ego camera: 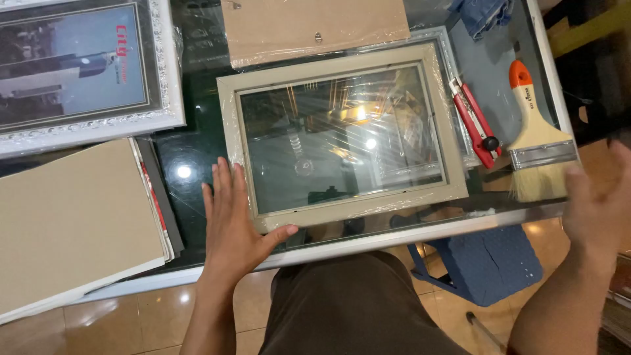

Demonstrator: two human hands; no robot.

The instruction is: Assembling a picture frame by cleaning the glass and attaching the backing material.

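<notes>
Two open hands, left hand (231,223) flat against the beige frame (342,135), right hand (597,200) empty beside the paintbrush (536,141).

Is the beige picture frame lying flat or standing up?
Lying flat. The beige frame rests on the glass table, its pane facing up and catching ceiling lights, with the left hand pressed flat at its lower left corner.

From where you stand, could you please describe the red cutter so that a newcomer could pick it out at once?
Start at the glass-topped table and find the beige picture frame lying flat in its middle. Just beyond the frame's right edge lies the red cutter, a slim red tool with a black knob at its near end. The paintbrush to its right is wider, with an orange-tipped pale handle and bristles.
</notes>
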